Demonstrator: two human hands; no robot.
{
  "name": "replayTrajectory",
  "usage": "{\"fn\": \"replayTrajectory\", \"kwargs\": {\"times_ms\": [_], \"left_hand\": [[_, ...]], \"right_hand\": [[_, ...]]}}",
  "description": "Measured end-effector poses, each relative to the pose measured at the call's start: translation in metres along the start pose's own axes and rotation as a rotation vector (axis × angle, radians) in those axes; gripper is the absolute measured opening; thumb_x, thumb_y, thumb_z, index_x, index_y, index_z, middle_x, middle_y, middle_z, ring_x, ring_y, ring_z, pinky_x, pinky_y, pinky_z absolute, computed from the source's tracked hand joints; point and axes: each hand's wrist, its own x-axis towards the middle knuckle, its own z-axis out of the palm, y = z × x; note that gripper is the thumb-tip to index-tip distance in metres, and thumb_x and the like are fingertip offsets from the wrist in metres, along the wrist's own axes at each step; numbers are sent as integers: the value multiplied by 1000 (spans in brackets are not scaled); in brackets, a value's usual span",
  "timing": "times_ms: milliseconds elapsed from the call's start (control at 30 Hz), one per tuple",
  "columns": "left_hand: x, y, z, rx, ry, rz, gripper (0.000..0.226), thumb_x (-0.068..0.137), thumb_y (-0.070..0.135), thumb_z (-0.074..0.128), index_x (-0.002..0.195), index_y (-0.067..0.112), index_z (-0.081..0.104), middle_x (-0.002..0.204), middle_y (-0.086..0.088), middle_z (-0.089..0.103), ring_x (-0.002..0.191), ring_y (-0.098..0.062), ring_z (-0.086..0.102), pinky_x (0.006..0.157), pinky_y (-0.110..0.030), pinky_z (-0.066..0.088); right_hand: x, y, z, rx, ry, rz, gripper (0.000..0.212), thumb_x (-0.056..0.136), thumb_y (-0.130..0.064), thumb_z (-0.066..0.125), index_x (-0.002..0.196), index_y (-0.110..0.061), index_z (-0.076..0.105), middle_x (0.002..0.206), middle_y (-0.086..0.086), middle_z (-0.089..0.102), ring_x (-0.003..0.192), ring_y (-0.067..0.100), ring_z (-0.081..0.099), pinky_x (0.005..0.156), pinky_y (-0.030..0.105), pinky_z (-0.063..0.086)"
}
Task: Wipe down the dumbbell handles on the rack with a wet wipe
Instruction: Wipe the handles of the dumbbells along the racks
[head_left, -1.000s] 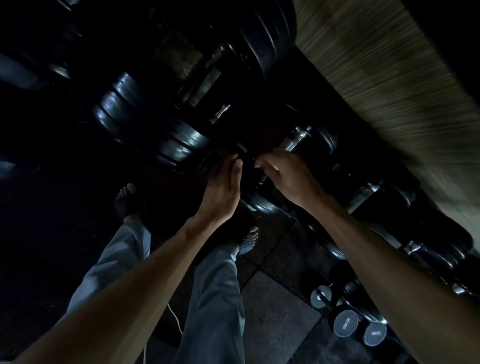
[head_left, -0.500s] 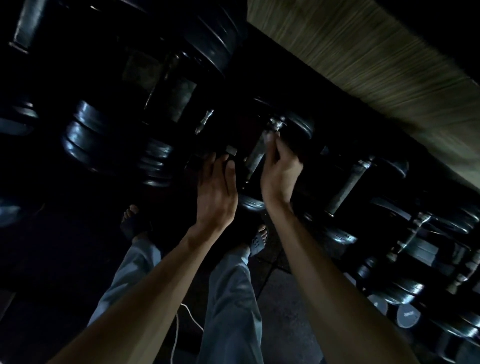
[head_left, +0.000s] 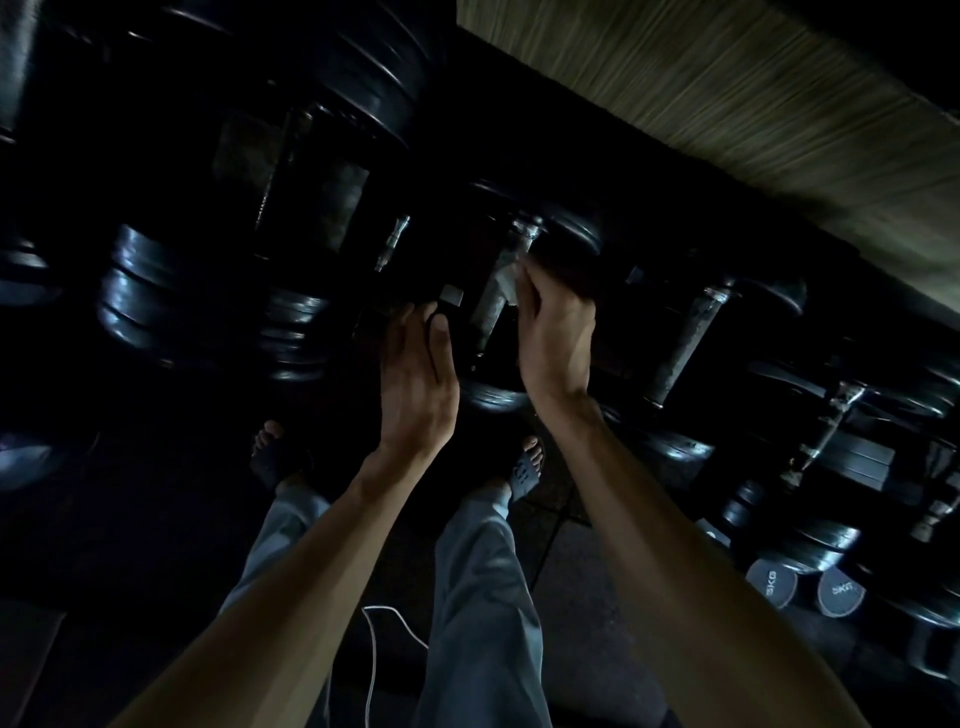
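Reaching further along than a second ago, the right hand (head_left: 556, 332) now curls over the dumbbell handle (head_left: 491, 306) at mid-rack, pinching a pale wet wipe (head_left: 506, 283) against the bar near its far end. Earlier it hovered lower, near the front plate. The left hand (head_left: 415, 374) has stayed just left of that handle, fingers straight and relaxed, holding nothing. Another dumbbell (head_left: 691, 332) lies to the right.

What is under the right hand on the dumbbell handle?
A pale wet wipe shows at the right hand fingertips, against the dumbbell handle. How much of the wipe lies beneath the palm is hidden.
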Motion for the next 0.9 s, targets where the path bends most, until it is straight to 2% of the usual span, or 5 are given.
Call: {"fn": "replayTrajectory", "kwargs": {"times_ms": [233, 467, 667, 767, 900], "left_hand": [[1, 1, -4, -18, -16, 17, 67, 103, 50, 20, 139, 5, 54, 141, -13, 55, 133, -25, 49, 112, -46, 39], [3, 2, -7, 20, -56, -26, 45, 106, 28, 33, 138, 4, 53, 139, -19, 54, 130, -33, 49, 108, -39, 38], [-2, 10, -6, 18, 4, 31, 39, 108, 21, 32, 130, 0, 57, 127, -17, 61, 119, -33, 56, 104, -45, 44], [0, 6, -3, 7, 37, 53, 47, 106, 30, 29, 129, 1, 58, 126, -15, 63, 118, -30, 58, 104, -46, 46], [-1, 6, -4, 11, 32, 79, 52, 106, 33, 26, 130, -1, 58, 128, -16, 63, 119, -29, 57, 104, -37, 44]], "right_hand": [[19, -1, -11, -10, 133, -59, 23, 101, -15, 56, 116, -5, 70, 102, 6, 73, 92, 8, 70, 77, 11, 55], [-12, 16, 15, -99, -131, -82, 30, 99, -22, 58, 126, -11, 65, 98, 7, 63, 82, 13, 62, 65, 34, 59], [-31, 11, -5, 26, -331, -21, 24, 100, -22, 58, 119, -17, 70, 95, 3, 68, 81, 10, 67, 69, 22, 57], [-17, 12, -7, 31, -154, -47, 19, 101, -18, 59, 110, -9, 72, 80, -1, 67, 67, 6, 64, 57, 17, 53], [-9, 9, 7, -37, -107, -18, 25, 100, -18, 59, 120, -10, 69, 95, 6, 67, 74, 3, 61, 59, 2, 43]]}}
